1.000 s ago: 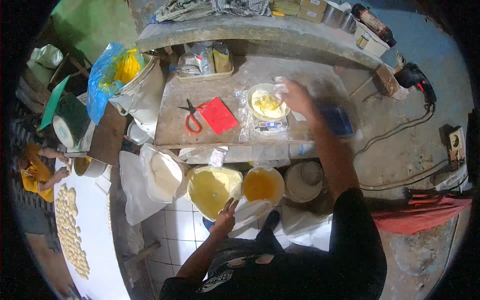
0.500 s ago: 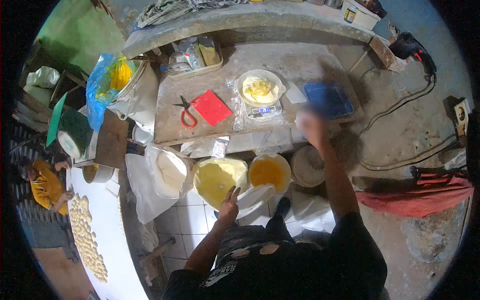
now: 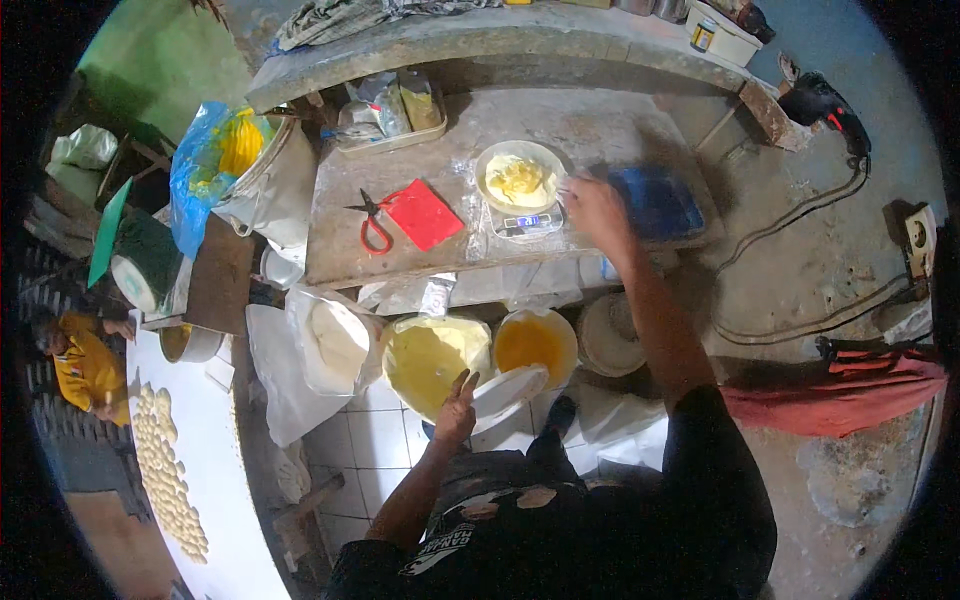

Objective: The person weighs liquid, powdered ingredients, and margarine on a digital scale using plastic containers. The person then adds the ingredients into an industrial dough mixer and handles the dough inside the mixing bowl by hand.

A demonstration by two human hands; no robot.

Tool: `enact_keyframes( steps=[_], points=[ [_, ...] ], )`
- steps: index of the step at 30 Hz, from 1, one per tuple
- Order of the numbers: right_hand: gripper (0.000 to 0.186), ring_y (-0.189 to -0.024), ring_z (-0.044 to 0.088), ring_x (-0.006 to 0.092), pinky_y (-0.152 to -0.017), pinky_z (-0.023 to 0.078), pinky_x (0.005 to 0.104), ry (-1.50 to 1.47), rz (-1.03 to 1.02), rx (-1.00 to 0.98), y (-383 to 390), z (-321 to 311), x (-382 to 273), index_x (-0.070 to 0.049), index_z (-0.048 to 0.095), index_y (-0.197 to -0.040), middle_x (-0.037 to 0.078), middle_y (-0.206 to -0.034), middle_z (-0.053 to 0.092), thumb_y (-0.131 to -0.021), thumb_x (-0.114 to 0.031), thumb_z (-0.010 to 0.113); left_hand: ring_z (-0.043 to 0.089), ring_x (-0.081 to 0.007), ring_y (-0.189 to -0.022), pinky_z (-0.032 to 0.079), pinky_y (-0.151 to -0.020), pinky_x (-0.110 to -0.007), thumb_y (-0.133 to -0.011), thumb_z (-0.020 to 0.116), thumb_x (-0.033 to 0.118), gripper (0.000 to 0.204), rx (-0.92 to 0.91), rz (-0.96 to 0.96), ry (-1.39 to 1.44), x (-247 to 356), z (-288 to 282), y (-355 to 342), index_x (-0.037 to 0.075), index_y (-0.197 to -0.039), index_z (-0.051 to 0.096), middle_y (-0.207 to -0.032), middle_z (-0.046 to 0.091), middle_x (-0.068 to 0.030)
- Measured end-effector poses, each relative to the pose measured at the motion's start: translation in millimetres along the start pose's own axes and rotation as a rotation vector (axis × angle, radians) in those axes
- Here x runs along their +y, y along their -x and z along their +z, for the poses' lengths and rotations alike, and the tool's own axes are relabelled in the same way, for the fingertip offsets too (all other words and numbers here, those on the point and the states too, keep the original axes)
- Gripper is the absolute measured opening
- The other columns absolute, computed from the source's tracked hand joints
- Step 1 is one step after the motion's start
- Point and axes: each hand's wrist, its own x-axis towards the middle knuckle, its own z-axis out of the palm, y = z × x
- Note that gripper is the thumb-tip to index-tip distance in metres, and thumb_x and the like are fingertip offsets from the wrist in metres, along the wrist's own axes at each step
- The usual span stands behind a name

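Observation:
My left hand [image 3: 457, 412] is closed on the edge of a round white lid [image 3: 510, 397], tilted in front of the open tubs. Right beside it is a tub of pale yellow stuff [image 3: 432, 365]. My right hand [image 3: 597, 212] is over the worktable with its fingers bent together, close to the right rim of a cream bowl [image 3: 548, 158]. What its fingers pinch, if anything, I cannot make out. Soft yellow and white fat [image 3: 520, 182] lies in the bowl, which stands on a small digital scale [image 3: 525, 224]. Beyond my right hand is a blue tray [image 3: 655, 203].
Scissors [image 3: 372, 222] and a red packet [image 3: 427, 214] lie on the table's left. Below its front edge stand a tub of orange stuff [image 3: 530, 345] and a bag-lined tub of pale powder [image 3: 335, 345]. At far left, a person [image 3: 88, 370] is beside a white table with several dough pieces [image 3: 162, 460].
My right hand has moved left and away from me, from the blue tray's near edge to beside the bowl. My left hand stays at the lid.

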Motion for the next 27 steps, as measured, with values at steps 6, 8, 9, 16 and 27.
enact_keyframes(
  steps=[6, 8, 9, 16, 27],
  points=[
    [0.028, -0.089, 0.066, 0.0336, -0.078, 0.052, 0.0439, 0.300, 0.022, -0.168, -42, 26, -34, -0.009, 0.069, -0.105, 0.017, -0.096, 0.066, -0.081, -0.023, 0.067, 0.048, -0.0441, -0.122, 0.042, -0.102, -0.046, -0.072, 0.043, -0.006, 0.066, 0.058, -0.026, 0.050, -2, -9, 7, 0.005, -0.138, 0.042, -0.142, 0.038, -0.0254],
    [0.029, -0.090, 0.066, 0.0331, -0.079, 0.052, 0.0437, 0.336, 0.041, -0.219, -49, 34, -42, -0.010, 0.069, -0.105, 0.016, -0.096, 0.066, -0.080, -0.024, 0.068, 0.048, -0.0445, -0.122, 0.041, -0.103, -0.046, -0.072, 0.043, -0.006, 0.066, 0.082, -0.029, 0.077, -10, -8, 13, 0.005, -0.137, 0.043, -0.143, 0.038, -0.0257],
    [0.029, -0.091, 0.066, 0.0337, -0.079, 0.052, 0.0436, 0.344, 0.047, -0.225, -51, 40, -44, -0.010, 0.069, -0.105, 0.017, -0.097, 0.066, -0.080, -0.023, 0.068, 0.048, -0.0448, -0.122, 0.041, -0.103, -0.046, -0.072, 0.043, -0.007, 0.067, 0.079, -0.044, 0.118, -18, -5, 17, 0.005, -0.137, 0.043, -0.142, 0.038, -0.0257],
    [0.024, -0.085, 0.066, 0.0368, -0.077, 0.053, 0.0422, 0.283, 0.061, -0.097, -60, 75, 2, -0.005, 0.068, -0.099, 0.022, -0.090, 0.067, -0.077, -0.016, 0.066, 0.049, -0.0457, -0.120, 0.040, -0.105, -0.047, -0.069, 0.043, -0.009, 0.069, 0.039, -0.075, 0.029, -11, -12, 13, 0.004, -0.137, 0.042, -0.140, 0.040, -0.0269],
    [0.048, -0.100, 0.063, 0.0245, -0.076, 0.056, 0.0377, -1.364, 0.590, -0.213, 64, -37, -41, -0.003, 0.053, -0.127, 0.016, -0.122, 0.057, -0.089, -0.030, 0.064, 0.048, -0.0452, -0.120, 0.042, -0.102, -0.047, -0.071, 0.044, -0.006, 0.069, -0.015, -0.073, 0.026, -31, 11, 28, 0.006, -0.139, 0.041, -0.141, 0.040, -0.0242]
  ],
)
